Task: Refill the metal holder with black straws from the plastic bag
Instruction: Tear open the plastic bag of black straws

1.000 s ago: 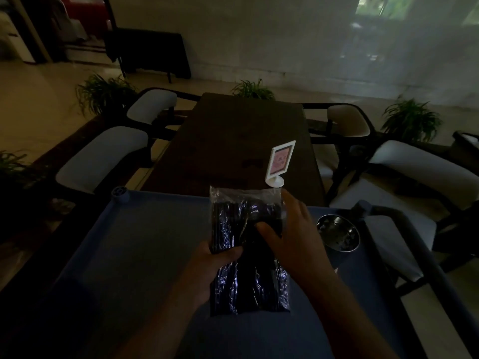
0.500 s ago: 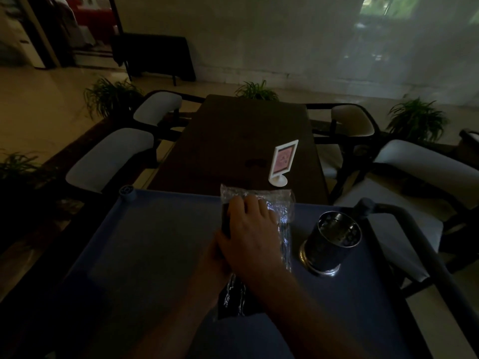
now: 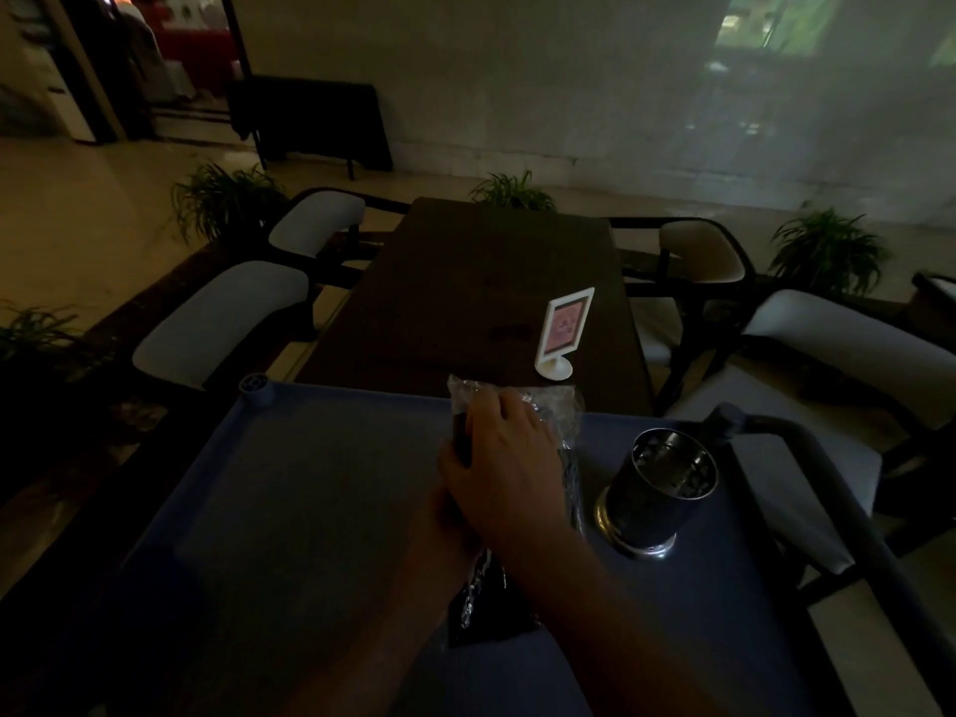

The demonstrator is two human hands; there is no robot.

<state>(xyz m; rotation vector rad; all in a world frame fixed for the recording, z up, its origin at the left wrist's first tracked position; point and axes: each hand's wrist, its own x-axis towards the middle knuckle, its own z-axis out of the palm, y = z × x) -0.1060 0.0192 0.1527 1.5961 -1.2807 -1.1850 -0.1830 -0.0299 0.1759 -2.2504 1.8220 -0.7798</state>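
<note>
Both hands clutch the plastic bag (image 3: 561, 421) of black straws (image 3: 489, 597), right hand (image 3: 504, 465) on top, left hand (image 3: 447, 525) mostly hidden beneath, its long axis pointing away, with the metal holder (image 3: 659, 489) upright just right, nearer the right hand.

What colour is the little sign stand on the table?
White frame and base around a pinkish card, on the sign stand; head view.
</note>
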